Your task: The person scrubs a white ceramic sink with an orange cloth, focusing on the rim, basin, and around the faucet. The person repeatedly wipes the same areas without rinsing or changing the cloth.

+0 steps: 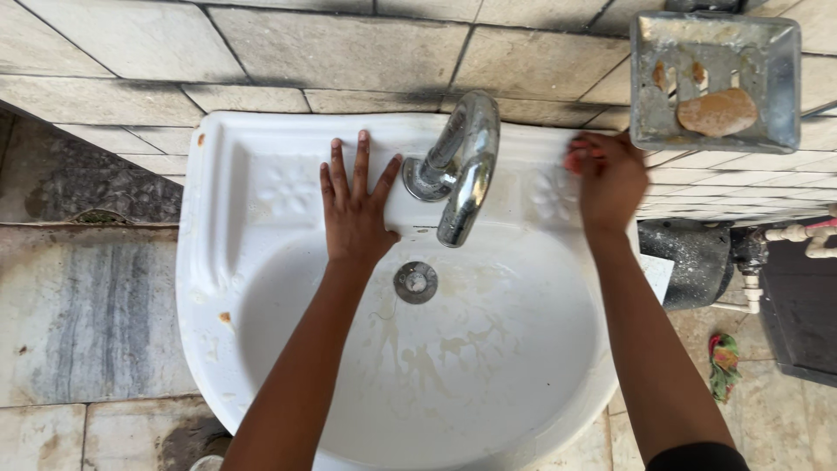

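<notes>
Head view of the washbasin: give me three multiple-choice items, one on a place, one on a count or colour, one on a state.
1. Where does the left hand rest?
A. flat on the washbasin ledge, left of the tap
B. inside the soap dish
C. on the floor

2. How many soap bars lie in the metal soap dish on the wall?
A. none
B. one
C. three

3. What is the state of the basin bowl?
A. full of water
B. spotless
C. stained with brownish marks, drain open

Answers: 1 A, fingers spread on the ledge beside the tap. 2 B, a single brownish soap bar. 3 C, marks streak the bowl and no water stands in it.
</notes>
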